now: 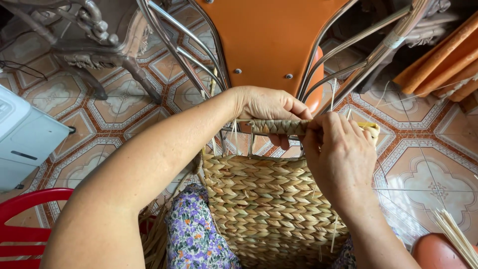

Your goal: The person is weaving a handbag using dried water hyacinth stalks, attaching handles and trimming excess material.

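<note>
Two bare hands meet at the wrapped handle (pixel 279 126) of a woven straw basket (pixel 269 204), which stands between our knees. Our left hand (pixel 266 107) is clenched around the handle's braided part, knuckles up. Our right hand (pixel 341 157), just beside it on the same handle, pinches the fibre wrap between thumb and fingertips (pixel 314 124). Behind the basket stands an orange chair (pixel 269 35) on chrome legs, its seat edge directly above our hands. Floral fabric (pixel 194 234) covers our knee at the basket's left side. Well left of the basket, we see a red plastic chair (pixel 25 219) and a white appliance (pixel 25 139) on the patterned tile floor (pixel 428 164). Loose straw stalks (pixel 455 234) lie to the basket's right.
</note>
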